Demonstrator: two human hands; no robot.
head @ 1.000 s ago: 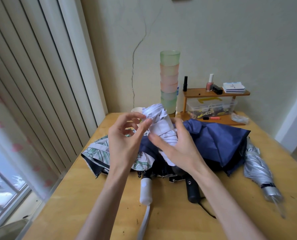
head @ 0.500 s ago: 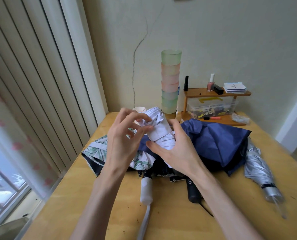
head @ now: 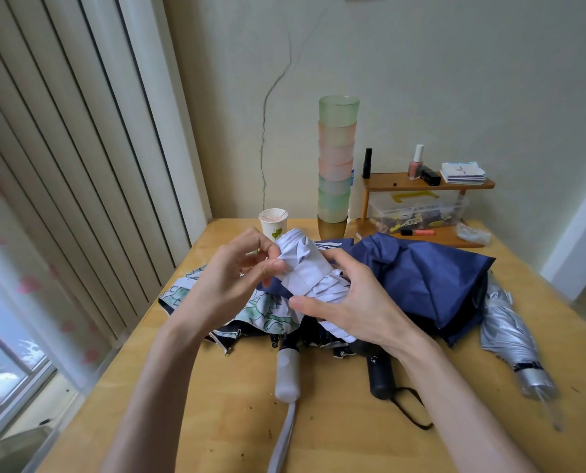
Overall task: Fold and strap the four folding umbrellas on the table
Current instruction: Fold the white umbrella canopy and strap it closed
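A wooden counter [head: 237, 421] fills the lower view, set into a corner between vertical blinds [head: 79, 165] and a cracked wall. Across its middle spreads a navy umbrella [head: 428, 278], its canopy loose and rumpled. To the left of that, partly under it, lies a leaf-print umbrella [head: 267, 312], white with green leaves and a dark underside, also unfolded. At the right edge of the heap lies a silver umbrella [head: 503, 332], gathered into a loose roll with a dark band round its near end.

Above the heap, clear of the counter, both hands hold a pale lilac umbrella [head: 305, 268], pleated into a tight bundle with a flat band of the same cloth across it. The right hand [head: 356, 302] wraps the lower part, thumb in front and fingers [head: 336, 257] curled behind. The left hand [head: 230, 285] pinches the cloth at the bundle's left side between thumb and forefinger, the other fingers loosely curled.

Against the wall stands a tall stack of green and pink tumblers [head: 336, 158], beside a small wooden shelf [head: 431, 184] with a clear plastic box [head: 417, 208] beneath. A black handle [head: 382, 377] and a pale grey handle [head: 287, 377] stick out of the heap's near side. A paper cup [head: 273, 221] stands left of the tumblers, and a pink nail polish bottle [head: 416, 163] is on the shelf.
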